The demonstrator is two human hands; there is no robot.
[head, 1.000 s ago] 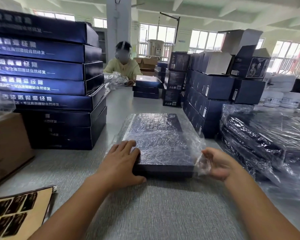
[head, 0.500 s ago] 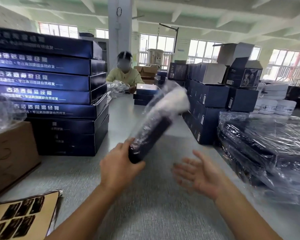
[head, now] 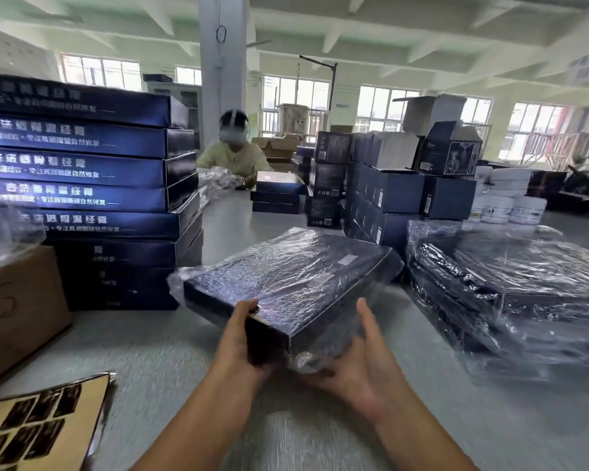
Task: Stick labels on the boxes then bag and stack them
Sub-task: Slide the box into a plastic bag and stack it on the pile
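A flat dark-blue box in a clear plastic bag [head: 296, 283] hangs above the grey table, tilted, its far end toward the right. My left hand [head: 238, 338] grips its near left corner, thumb on top. My right hand [head: 361, 365] supports the near right corner from below, palm up, fingers straight along the side. A stack of bagged boxes [head: 510, 294] lies at the right. A tall stack of unbagged blue boxes [head: 92, 195] stands at the left. A label sheet with dark stickers [head: 38, 426] lies at the lower left.
A brown carton [head: 17, 311] sits at the left edge. Small blue cartons [head: 388, 192] are piled behind the bagged stack, with white jars [head: 510, 205] beyond. A seated person [head: 233, 147] works at the far end of the table [head: 170, 355].
The bagged box lay flat on the table, was swung up on edge by my left hand, and now is held level-tilted above the table with both hands, turned toward the right.
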